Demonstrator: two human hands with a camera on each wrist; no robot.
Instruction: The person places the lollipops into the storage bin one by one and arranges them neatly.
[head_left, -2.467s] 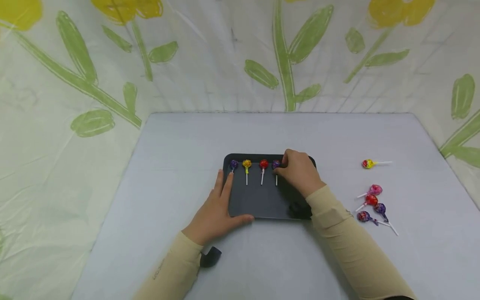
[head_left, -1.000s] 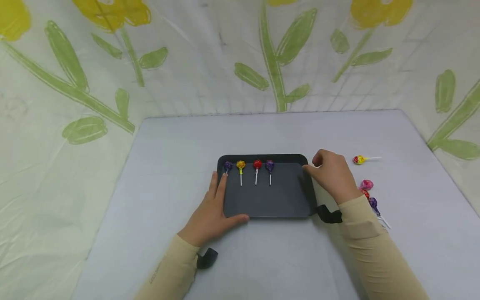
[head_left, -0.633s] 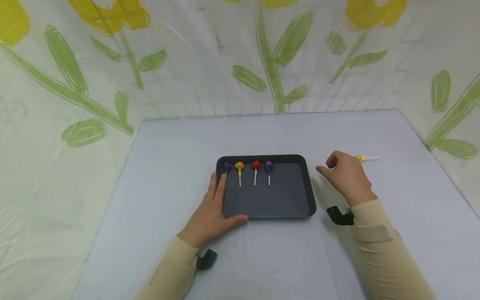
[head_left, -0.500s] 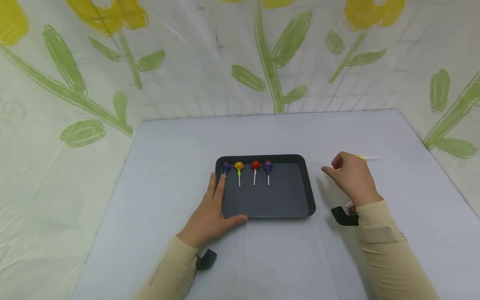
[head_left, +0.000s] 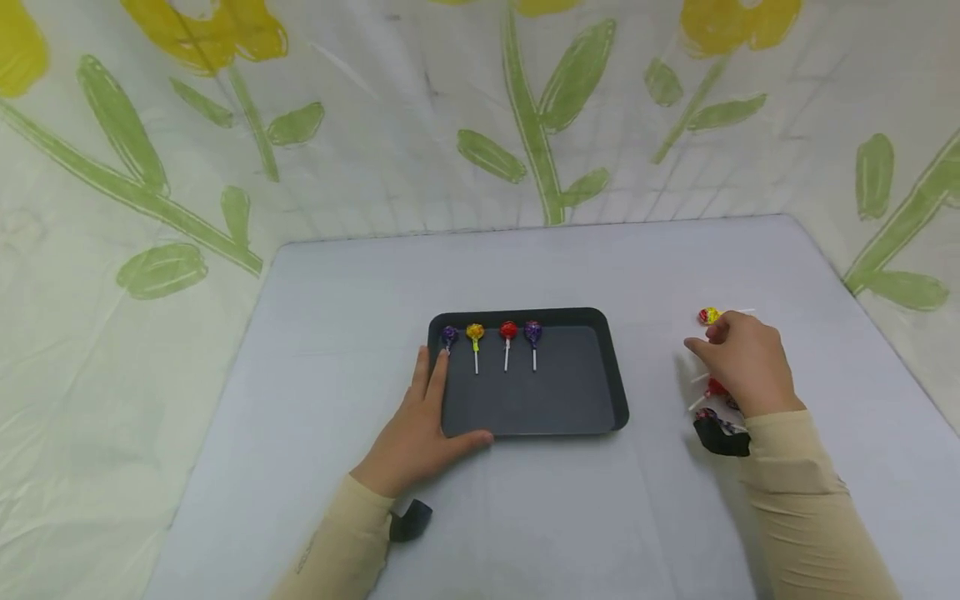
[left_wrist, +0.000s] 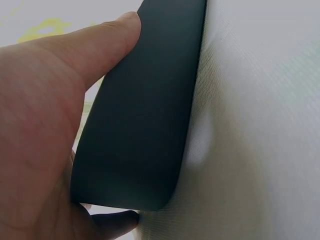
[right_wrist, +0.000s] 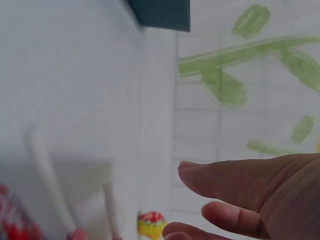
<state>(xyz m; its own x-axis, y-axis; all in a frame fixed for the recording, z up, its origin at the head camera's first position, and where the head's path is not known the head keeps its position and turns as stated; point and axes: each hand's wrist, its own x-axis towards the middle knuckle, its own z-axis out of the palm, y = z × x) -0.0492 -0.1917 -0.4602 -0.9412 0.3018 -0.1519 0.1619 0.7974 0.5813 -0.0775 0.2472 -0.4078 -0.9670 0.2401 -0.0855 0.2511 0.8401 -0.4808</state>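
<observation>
A dark grey tray [head_left: 532,408] holds several lollipops in a row along its far side: purple [head_left: 450,335], yellow [head_left: 475,331], red [head_left: 508,330] and another purple one [head_left: 533,332]. My left hand [head_left: 416,433] rests at the tray's left side, fingers straight, thumb along the near edge. In the left wrist view that thumb lies against the tray wall [left_wrist: 140,120]. My right hand [head_left: 746,362] hovers over the loose lollipops, thumb and fingers apart with nothing between them. It partly hides a red lollipop [head_left: 716,387]; a red-and-yellow one [head_left: 708,316] lies just beyond its fingertips.
A dark purple lollipop [head_left: 707,413] shows beside the black wrist mount [head_left: 722,437] on the right arm. The white table [head_left: 360,292] ends at a hanging sheet [head_left: 390,167] painted with flowers.
My right hand has left the second purple lollipop in the tray and moved right, over the tray's edge to the loose lollipops. My left hand has kept its place at the tray.
</observation>
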